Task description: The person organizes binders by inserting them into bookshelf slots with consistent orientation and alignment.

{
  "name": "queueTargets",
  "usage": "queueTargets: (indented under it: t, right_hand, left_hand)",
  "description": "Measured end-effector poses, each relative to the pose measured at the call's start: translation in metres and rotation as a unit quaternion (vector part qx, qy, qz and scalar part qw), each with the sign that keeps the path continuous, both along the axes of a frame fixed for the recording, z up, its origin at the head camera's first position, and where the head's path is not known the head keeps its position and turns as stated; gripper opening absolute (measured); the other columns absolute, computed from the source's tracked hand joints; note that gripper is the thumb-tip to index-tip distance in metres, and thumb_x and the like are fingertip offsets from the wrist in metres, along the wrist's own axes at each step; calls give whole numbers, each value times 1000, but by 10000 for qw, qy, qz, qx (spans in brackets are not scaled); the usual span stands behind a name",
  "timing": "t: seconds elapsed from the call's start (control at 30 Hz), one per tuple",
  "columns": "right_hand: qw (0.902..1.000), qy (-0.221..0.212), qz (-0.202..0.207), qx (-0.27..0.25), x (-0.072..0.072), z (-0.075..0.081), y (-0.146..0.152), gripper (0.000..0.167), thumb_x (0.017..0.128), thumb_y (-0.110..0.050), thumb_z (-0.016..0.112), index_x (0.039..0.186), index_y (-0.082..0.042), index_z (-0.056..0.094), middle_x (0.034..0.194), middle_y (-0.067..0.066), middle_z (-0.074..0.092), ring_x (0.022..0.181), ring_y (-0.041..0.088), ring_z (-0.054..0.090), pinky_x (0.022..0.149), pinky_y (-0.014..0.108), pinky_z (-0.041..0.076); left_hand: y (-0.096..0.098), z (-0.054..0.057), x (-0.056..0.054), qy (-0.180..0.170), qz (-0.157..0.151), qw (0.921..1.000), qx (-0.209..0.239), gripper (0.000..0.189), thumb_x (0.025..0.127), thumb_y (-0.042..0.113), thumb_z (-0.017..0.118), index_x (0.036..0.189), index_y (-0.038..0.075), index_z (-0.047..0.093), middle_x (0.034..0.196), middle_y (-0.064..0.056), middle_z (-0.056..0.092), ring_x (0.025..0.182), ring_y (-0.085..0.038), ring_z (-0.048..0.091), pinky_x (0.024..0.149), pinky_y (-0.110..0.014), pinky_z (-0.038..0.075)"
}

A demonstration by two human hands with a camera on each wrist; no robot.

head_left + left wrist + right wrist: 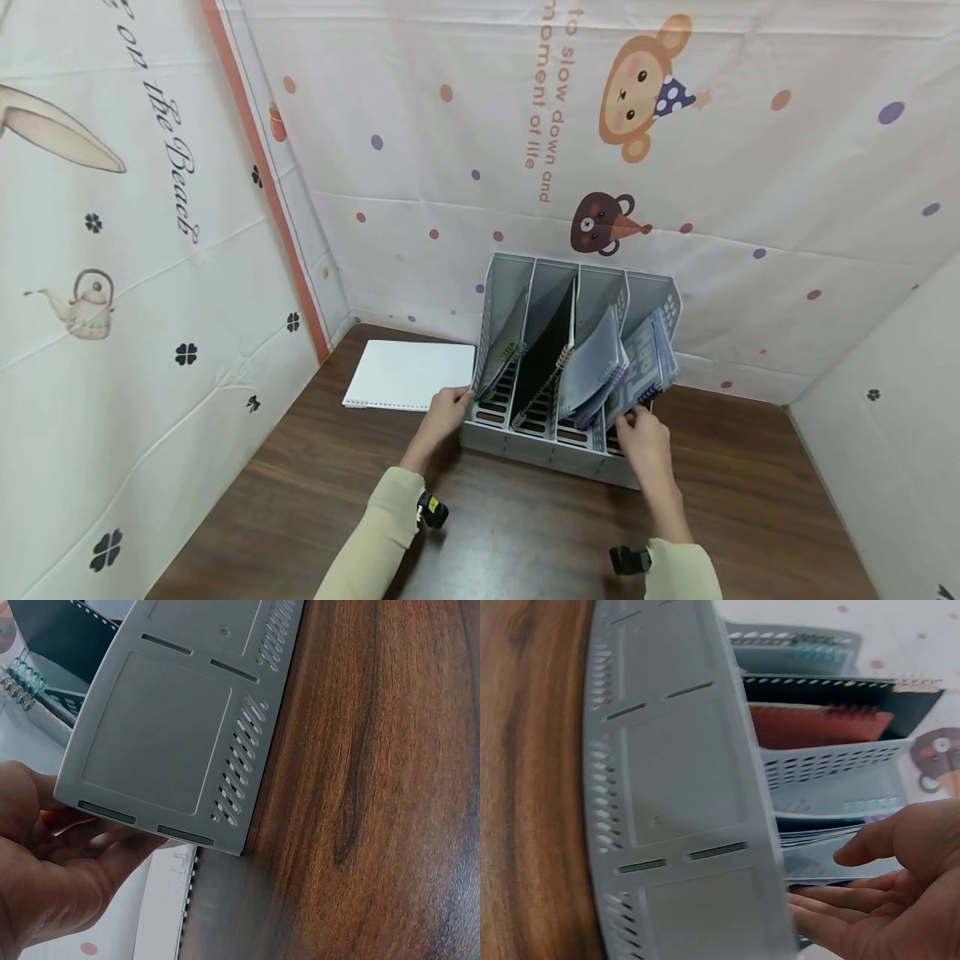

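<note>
A grey file rack (551, 462) with several upright compartments stands against the back wall. My left hand (450, 408) grips its front left corner, with fingers bent behind the edge in the left wrist view. Over at the right compartment is my right hand (647, 437), beside the blue notebooks (645, 358). Its thumb and fingers are spread apart in the right wrist view, fingertips right at the rack's front edge. Bluish-purple notebooks (592, 367), a black notebook (546, 354) and a grey-green spiral notebook (502, 354) lean in the other compartments.
A white spiral notebook (412, 375) lies flat left of the rack. A red notebook (817, 724) shows behind the front panel in the right wrist view. Printed cloth walls (420, 167) border the brown wooden table (517, 533) at the back and sides.
</note>
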State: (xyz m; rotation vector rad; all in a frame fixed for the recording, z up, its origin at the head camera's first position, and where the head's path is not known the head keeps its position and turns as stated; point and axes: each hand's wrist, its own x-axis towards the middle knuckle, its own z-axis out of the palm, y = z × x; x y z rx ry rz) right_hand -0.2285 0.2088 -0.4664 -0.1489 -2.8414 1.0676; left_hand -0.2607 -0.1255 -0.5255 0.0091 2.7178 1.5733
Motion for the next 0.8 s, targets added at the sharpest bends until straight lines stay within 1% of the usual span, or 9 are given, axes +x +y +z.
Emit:
queueTargets:
  t: [0.1, 0.17, 0.27, 0.47, 0.53, 0.63, 0.7, 0.73, 0.8]
  right_hand:
    - [9998, -88, 140, 81, 14, 10, -1, 29, 98, -12, 45, 112, 6, 63, 78, 19, 60, 72, 34, 55, 63, 41, 44]
    - [9994, -249, 254, 57, 25, 15, -3, 42, 101, -13, 45, 133, 12, 55, 102, 29, 68, 91, 43, 64, 75, 48, 51]
    - [9988, -319, 380, 31, 43, 20, -9, 47, 101, -12, 46, 142, 12, 48, 129, 29, 64, 116, 46, 62, 90, 54, 52]
    - [9975, 255, 653, -38, 69, 27, -31, 34, 98, -4, 54, 130, 6, 63, 117, 22, 71, 102, 35, 70, 79, 43, 57]
    - [9954, 458, 834, 46, 74, 28, -39, 30, 96, -2, 57, 124, 4, 67, 110, 19, 74, 95, 31, 71, 72, 38, 57]
    - [9911, 724, 1099, 213, 79, 28, -51, 26, 94, 1, 62, 118, 1, 71, 101, 14, 76, 86, 25, 72, 71, 36, 57]
    - [9878, 855, 1263, 316, 81, 26, -59, 25, 92, 1, 64, 115, -2, 73, 96, 11, 76, 80, 21, 70, 69, 36, 57]
    - [9857, 941, 1347, 380, 81, 25, -63, 24, 91, 2, 65, 114, -2, 73, 94, 9, 76, 78, 19, 69, 69, 36, 57]
    - [9818, 1068, 1497, 478, 82, 22, -70, 24, 89, 2, 66, 111, -3, 74, 89, 6, 75, 71, 14, 65, 66, 34, 55]
  left_hand:
    - [-1, -1, 1, 8, 3, 10000, 6, 36, 107, 15, 51, 135, -5, 61, 66, -3, 47, 58, -15, 33, 58, -30, 36]
    - [-2, -1, 2, -26, -16, 10000, 5, 37, 107, 15, 51, 136, -5, 60, 68, -5, 50, 58, -15, 33, 59, -30, 37]
    - [-4, -2, 5, -102, -29, 9999, 13, 38, 107, 16, 50, 137, -6, 59, 65, -3, 46, 56, -14, 32, 57, -29, 36]
    - [-6, 0, 8, -109, 15, 9999, 53, 36, 107, 15, 51, 134, -5, 62, 62, -7, 45, 54, -15, 32, 55, -29, 34]
    - [-6, 1, 7, -112, -3, 9999, 31, 37, 107, 17, 51, 135, -6, 61, 77, -16, 62, 61, -22, 46, 60, -33, 44]
    - [-7, 5, 5, -102, 35, 9999, -92, 39, 107, 20, 51, 135, -5, 61, 116, -25, 69, 94, -36, 66, 84, -46, 55]
    - [-13, 9, 4, -88, 277, 9995, -114, 40, 107, 22, 51, 134, -5, 62, 128, -24, 66, 112, -39, 65, 95, -51, 52]
    - [-18, 10, 3, -72, 468, 9988, -86, 40, 107, 23, 51, 134, -4, 63, 124, -25, 68, 112, -38, 66, 95, -50, 52]
    - [-33, 11, 3, 108, 956, 9954, -11, 37, 106, 19, 51, 132, -5, 64, 112, -27, 70, 94, -35, 71, 82, -46, 56]
